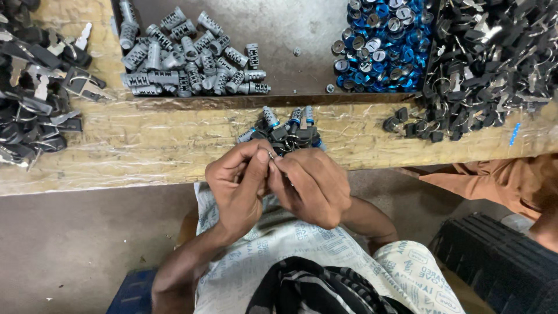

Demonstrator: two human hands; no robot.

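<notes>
Head view: left hand (238,183) and right hand (308,186) pinched shut on a small metal part (271,156); finished assemblies (285,129) at 12 o'clock; grey cylinders (192,55) at 11 remained.

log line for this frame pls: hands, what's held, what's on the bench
left hand + right hand: together over lap, pinching small metal part | bench edge: finished cylinders with keys | tray: grey cylinders, blue caps | right: black keys
</notes>
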